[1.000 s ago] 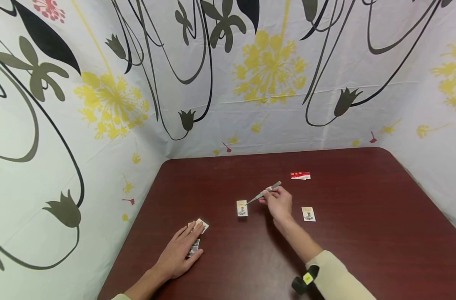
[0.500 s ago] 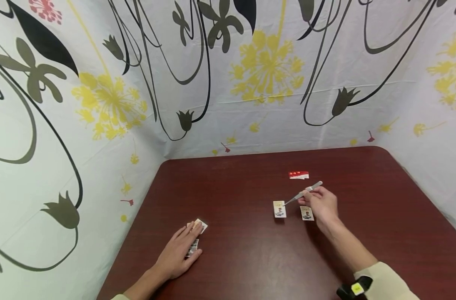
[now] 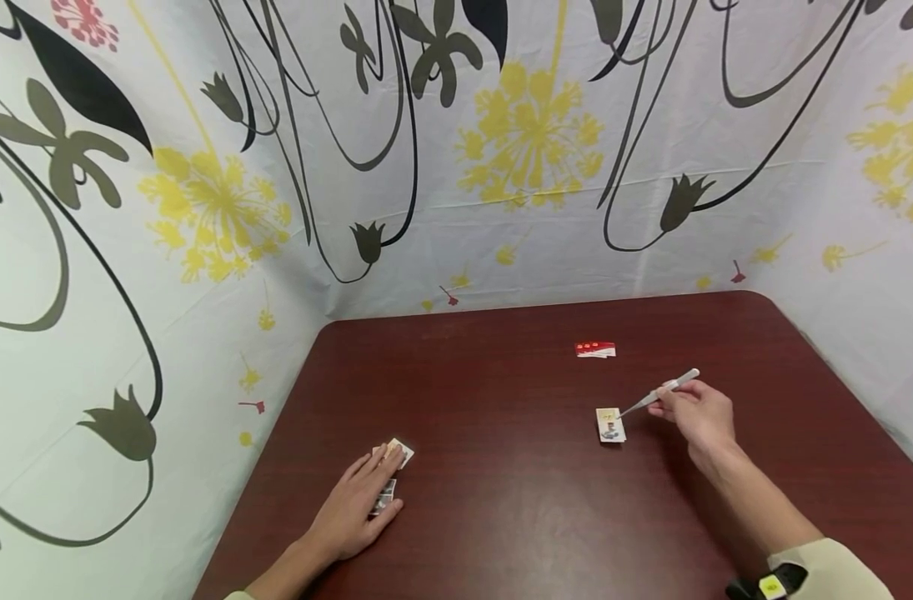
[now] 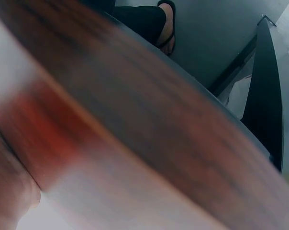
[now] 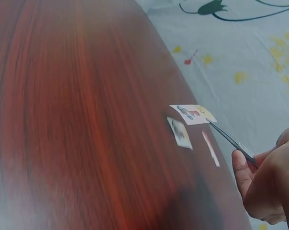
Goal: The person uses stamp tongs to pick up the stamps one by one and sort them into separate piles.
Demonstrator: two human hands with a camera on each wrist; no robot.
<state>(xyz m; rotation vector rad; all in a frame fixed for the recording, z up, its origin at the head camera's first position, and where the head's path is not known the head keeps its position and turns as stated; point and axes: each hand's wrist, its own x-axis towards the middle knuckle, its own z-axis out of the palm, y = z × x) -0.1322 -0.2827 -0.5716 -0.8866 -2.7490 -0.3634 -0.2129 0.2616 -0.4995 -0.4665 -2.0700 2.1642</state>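
Note:
My right hand (image 3: 698, 418) pinches a pair of tweezers (image 3: 662, 392) between thumb and fingers. The tweezer tips grip the edge of a small printed card (image 5: 192, 114), light with a yellow patch and a little picture. In the right wrist view this card hangs over a second small card (image 5: 181, 133) lying on the table; from the head view it mostly covers that one. My left hand (image 3: 357, 504) rests with fingers extended on several small cards at the left. One light card (image 3: 403, 452) and a grey-black one (image 3: 383, 497) peek out, the rest hidden under the palm.
Farther back on the dark red-brown table (image 3: 456, 367) lie red and white paper slips (image 3: 595, 350). A white cloth (image 3: 396, 275) with flower prints hangs behind and beside the table. Below the table edge, the left wrist view shows a sandaled foot (image 4: 168, 26).
My right hand has carried the tweezers and the gripped card rightward, from mid-table to over the card lying at the right. The left hand stays in place.

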